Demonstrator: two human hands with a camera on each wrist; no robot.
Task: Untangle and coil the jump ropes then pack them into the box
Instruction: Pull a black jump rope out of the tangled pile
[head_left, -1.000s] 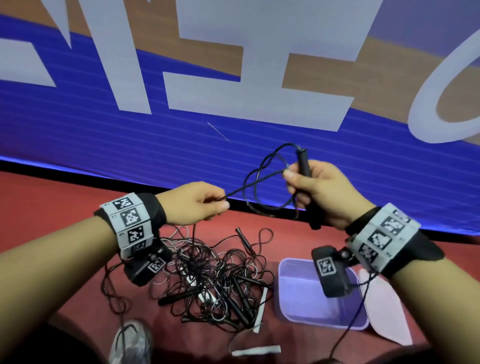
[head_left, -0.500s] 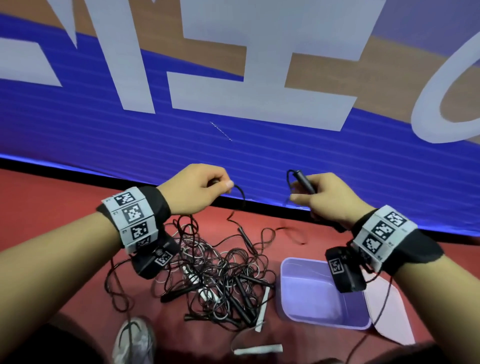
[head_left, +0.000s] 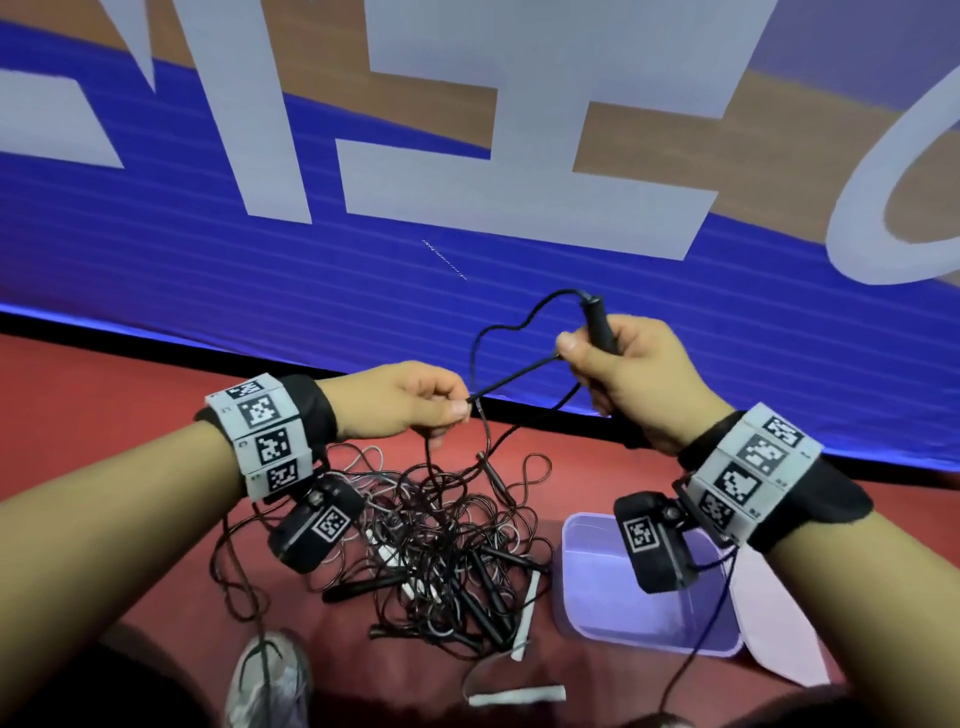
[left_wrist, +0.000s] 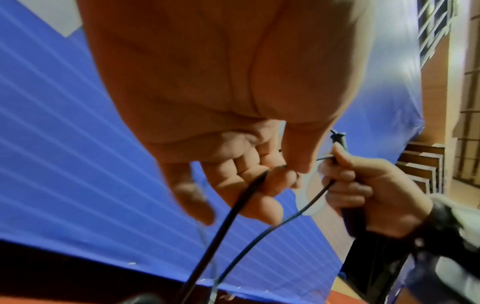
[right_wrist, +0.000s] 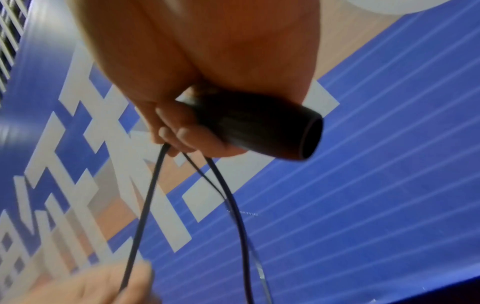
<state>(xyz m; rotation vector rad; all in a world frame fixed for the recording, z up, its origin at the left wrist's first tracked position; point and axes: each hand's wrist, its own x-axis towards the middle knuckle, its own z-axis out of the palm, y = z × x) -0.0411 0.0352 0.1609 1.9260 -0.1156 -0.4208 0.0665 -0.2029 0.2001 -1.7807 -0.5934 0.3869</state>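
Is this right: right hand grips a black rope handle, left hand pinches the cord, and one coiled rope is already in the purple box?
Not quite. The purple box holds no rope in the head view; the ropes lie in a tangled pile beside it. The rest stands: the right hand grips the black handle, and the left hand pinches the cord.

Blue banner (head_left: 260, 270) with large white characters and tan patches, spanning upper half of head view. Red floor (head_left: 104, 405) below, bordered along banner's foot by black strip (head_left: 156, 340). Grey sneaker (head_left: 270, 680) at bottom edge, left of centre. Window grille (left_wrist: 436, 24) and stacked wooden frames (left_wrist: 420, 164) at right edge of left-wrist view.
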